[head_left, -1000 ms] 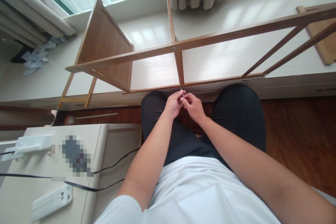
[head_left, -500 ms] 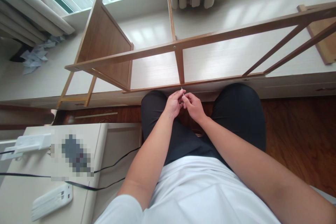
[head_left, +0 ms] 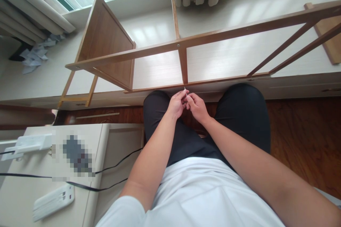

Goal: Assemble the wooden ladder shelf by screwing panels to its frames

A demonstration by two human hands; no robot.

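My left hand (head_left: 177, 104) and my right hand (head_left: 196, 107) meet between my knees, just in front of the wooden frame. Pinched in the left fingers is a small, thin, pale piece (head_left: 185, 89) whose tip sticks up past them. Another slim pale bit shows at the right fingertips, which are also closed in a pinch; I cannot tell whether it is part of the same piece. Close beyond the hands, the brown wooden frame (head_left: 157, 50) lies on a pale ledge, with a crossbar (head_left: 183, 65) nearest my fingers and a panel (head_left: 108, 40) standing at its left.
At left, a cream cabinet (head_left: 87, 149) bears a white power bank (head_left: 54, 201), a white power strip (head_left: 33, 143) and black cables (head_left: 87, 187). Crumpled paper (head_left: 34, 56) lies on the ledge (head_left: 221, 58) near the curtain. Another wooden panel (head_left: 331, 42) is at far right.
Both hands keep almost the same pinching pose. The whole view has shifted very slightly; nothing else visibly moves.
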